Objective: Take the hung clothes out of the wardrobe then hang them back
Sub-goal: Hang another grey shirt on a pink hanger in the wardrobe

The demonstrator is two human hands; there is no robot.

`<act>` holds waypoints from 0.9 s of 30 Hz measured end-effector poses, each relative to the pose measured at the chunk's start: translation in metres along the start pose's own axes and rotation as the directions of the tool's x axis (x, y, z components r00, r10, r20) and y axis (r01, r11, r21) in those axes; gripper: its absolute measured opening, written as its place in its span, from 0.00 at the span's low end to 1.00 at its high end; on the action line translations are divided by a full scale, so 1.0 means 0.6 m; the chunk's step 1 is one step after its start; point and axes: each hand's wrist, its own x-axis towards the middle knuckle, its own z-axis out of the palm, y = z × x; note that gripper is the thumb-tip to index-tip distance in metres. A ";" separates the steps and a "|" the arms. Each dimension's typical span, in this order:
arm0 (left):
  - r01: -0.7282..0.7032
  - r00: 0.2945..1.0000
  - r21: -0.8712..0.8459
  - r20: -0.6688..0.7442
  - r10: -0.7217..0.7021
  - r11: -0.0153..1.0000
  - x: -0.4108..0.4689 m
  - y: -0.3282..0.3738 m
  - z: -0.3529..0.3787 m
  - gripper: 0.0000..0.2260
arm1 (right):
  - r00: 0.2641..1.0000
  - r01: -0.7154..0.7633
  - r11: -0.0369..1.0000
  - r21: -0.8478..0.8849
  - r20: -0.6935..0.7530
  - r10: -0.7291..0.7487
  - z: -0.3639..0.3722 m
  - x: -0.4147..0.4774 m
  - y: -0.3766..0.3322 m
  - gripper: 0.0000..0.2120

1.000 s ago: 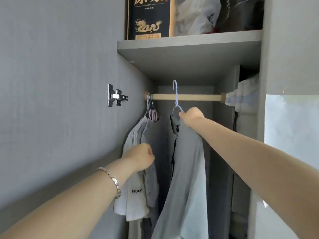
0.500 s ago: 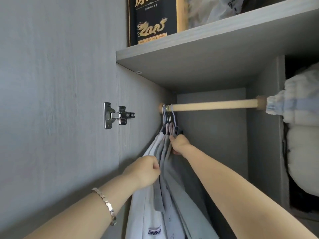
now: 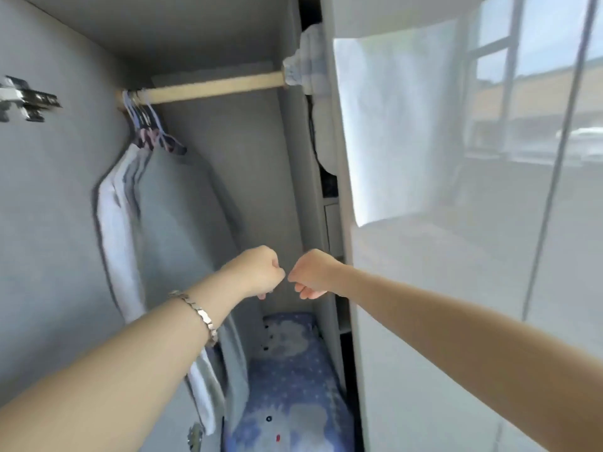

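Left hand (image 3: 257, 272) seemingly touches right hand (image 3: 311, 275) near clothes (image 3: 182, 207).

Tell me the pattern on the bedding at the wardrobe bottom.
The bedding is blue with small white specks; head view.

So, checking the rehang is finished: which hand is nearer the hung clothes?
Left. The left hand hovers just right of the hung clothes; the right hand is farther right, beside it.

we count one left hand (image 3: 257, 272), one right hand (image 3: 313, 275), one rod (image 3: 212, 88), one bracelet (image 3: 195, 316), one hinge (image 3: 26, 99), one blue blanket (image 3: 293, 386); clothes (image 3: 163, 223) hang bunched, we can't tell how many.
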 end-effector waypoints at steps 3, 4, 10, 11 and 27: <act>-0.160 0.975 0.054 0.167 0.149 0.986 -0.039 0.095 0.108 0.07 | 0.990 -0.135 0.988 -0.071 -0.058 0.131 -0.029 -0.119 0.123 0.13; -0.214 0.959 0.062 0.205 0.198 0.975 -0.053 0.131 0.146 0.06 | 0.979 -0.191 0.977 -0.096 -0.091 0.183 -0.042 -0.163 0.167 0.13; -0.521 0.781 0.026 0.419 0.463 0.853 -0.181 0.377 0.340 0.06 | 0.805 -0.560 0.828 -0.031 -0.258 0.535 -0.121 -0.475 0.411 0.05; -0.571 0.733 -0.001 0.449 0.511 0.821 -0.212 0.421 0.365 0.06 | 0.757 -0.622 0.783 -0.001 -0.258 0.601 -0.130 -0.533 0.445 0.07; -0.917 0.033 -0.315 0.550 0.835 0.244 -0.795 1.049 0.712 0.08 | -0.189 -0.671 0.046 0.740 -0.231 0.954 -0.128 -1.467 0.877 0.13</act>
